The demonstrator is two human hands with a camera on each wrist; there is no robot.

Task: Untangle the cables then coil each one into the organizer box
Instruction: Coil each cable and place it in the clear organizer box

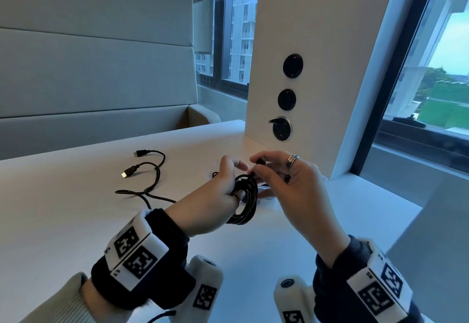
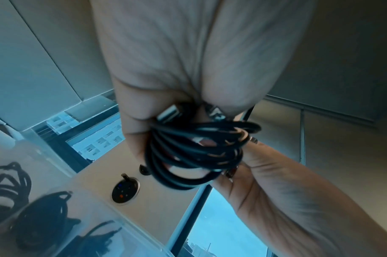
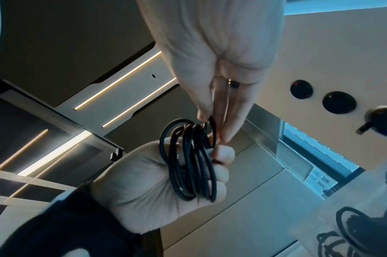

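My left hand [image 1: 229, 180] grips a coil of black cable [image 1: 247, 197] in several loops, held above the white table [image 1: 63, 221]. The coil [image 2: 194, 151] fills that fist, with a silver plug tucked at the top. My right hand [image 1: 264, 167] pinches the cable's end right at the top of the coil [image 3: 192, 165], thumb and fingers [image 3: 229, 125] pressed together. A second black cable [image 1: 149, 178] with two flat plugs lies loose on the table to the left. The clear organizer box [image 2: 56, 156] sits under my hands with coiled black cables inside; it also shows in the right wrist view [image 3: 320, 217].
A white pillar [image 1: 317, 43] with three round black sockets [image 1: 286, 99] stands just behind my hands. Windows lie to its right and a padded bench back to the left. The table's right edge runs close to my right arm.
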